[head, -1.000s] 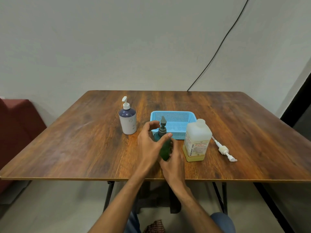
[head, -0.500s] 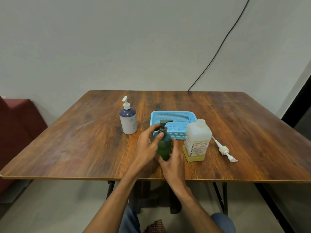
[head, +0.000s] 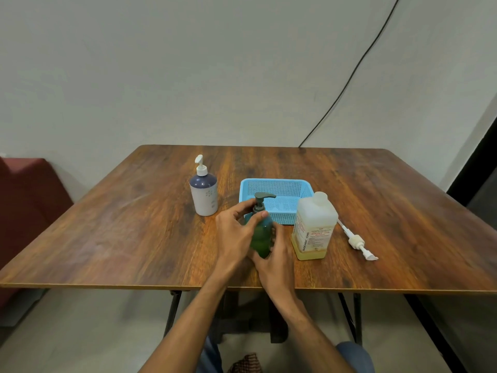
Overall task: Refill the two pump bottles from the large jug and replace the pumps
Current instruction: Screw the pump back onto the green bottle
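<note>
The green pump bottle [head: 260,235] stands upright on the wooden table [head: 134,238], near the front edge and roughly midway along it. The dark pump head [head: 262,197] sits on the bottle neck with its nozzle pointing to the person's right.

Hand positions:
- The left hand [head: 235,235] approaches from the left side of the bottle. Thumb and fingers [head: 258,216] curl round the collar of the dark pump head, just below the nozzle, and grip it.
- The right hand [head: 278,258] wraps round the lower body of the bottle from the near right side and holds it against the table.

Adjacent items:
- The blue mesh basket [head: 277,181] lies directly behind the green pump bottle. Whether the two touch cannot be told.
- The large jug [head: 314,227] stands upright just right of the bottle and of the right hand, at the basket's near right corner. It is translucent and carries a printed label, with yellowish liquid showing low in its base.
- The loose white pump [head: 357,242] lies flat on the table to the right of the jug, apart from it, with its dip tube pointing toward the basket.
- The white and navy pump bottle [head: 205,196] stands upright to the left of the basket, apart from it, with its white pump fitted.

Surroundings:
- A black cable [head: 349,79] runs down the wall [head: 161,63] to the table's far edge.
- A red seat [head: 24,200] is at the far left
</note>
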